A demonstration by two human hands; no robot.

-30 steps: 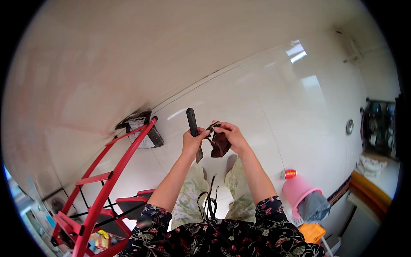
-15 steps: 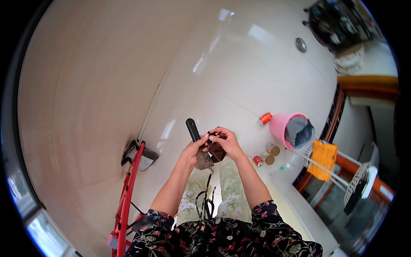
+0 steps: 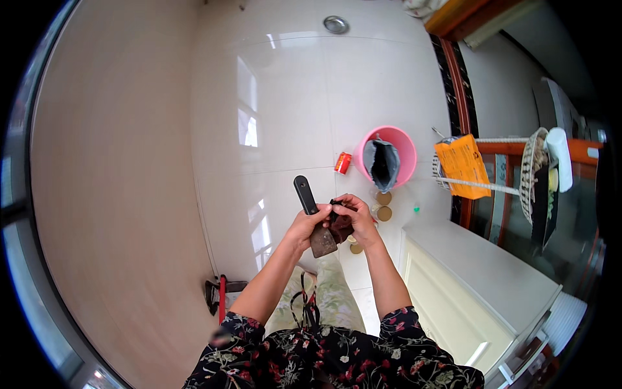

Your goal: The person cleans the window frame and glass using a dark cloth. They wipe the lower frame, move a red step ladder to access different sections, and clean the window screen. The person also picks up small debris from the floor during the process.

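My left hand [image 3: 303,230] is closed around a scraper [image 3: 322,242] with a black handle and a broad, stained metal blade. The handle points away from me and the blade toward my legs. Right beside it, my right hand [image 3: 358,219] is closed on a dark reddish-brown cloth [image 3: 341,231], bunched up below the fingers. Fingers of both hands meet at a small black piece [image 3: 335,206] at the cloth's upper edge; what it is cannot be made out. Both hands are held in front of my body, above the floor.
Ahead to the right stands a pink bucket [image 3: 405,152] with a grey bag inside. A red can [image 3: 343,163] lies beside it, and several jars [image 3: 384,213] stand nearer. At right are a white cabinet [image 3: 476,272] and a rack with an orange packet [image 3: 462,167]. A dustpan [image 3: 212,295] is at lower left.
The view has turned, so the bucket, can and rack appear shifted left and the red-framed object at left has mostly left the picture. Both hands keep their holds, close together.
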